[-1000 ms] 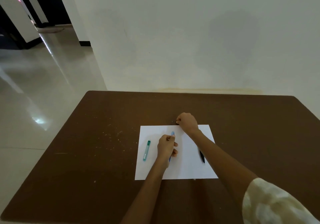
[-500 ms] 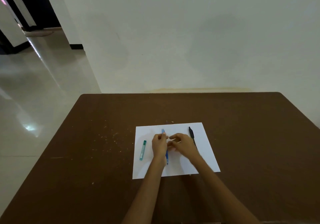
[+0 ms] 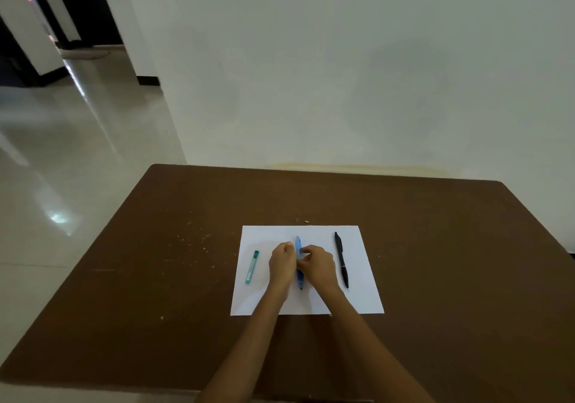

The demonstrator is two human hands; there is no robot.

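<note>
Head view: the blue pen (image 3: pixel 300 279) lies at the centre of a white sheet (image 3: pixel 362 296), with its long axis running from 12 o'clock to 6 o'clock. Its upper end and lower tip are visible; the middle of the barrel is covered by both hands.

The left hand (image 3: pixel 281 262) sits at the pen's 9 o'clock side, knuckles up, with its fingers curled in against the barrel. The right hand (image 3: pixel 317 267) sits at the 3 o'clock side, and its thumb and fingers close on the upper part of the barrel. Both hands have hold of the pen. The two hands touch each other across it. Whether the pen rests on the sheet or is raised slightly off it cannot be told.

A green tube (image 3: pixel 252 267) lies on the sheet at 9 o'clock from the pen, near the left hand but apart from it. A black pen (image 3: pixel 341 261) lies on the sheet at 3 o'clock, just beside the right hand, roughly parallel to the blue pen.

The sheet lies flat on a brown table (image 3: pixel 155 278). Pale specks (image 3: pixel 193 247) are scattered on the table at 9 to 10 o'clock from the sheet. Two small bits (image 3: pixel 306 221) lie at 12 o'clock, just past the sheet's far edge.
</note>
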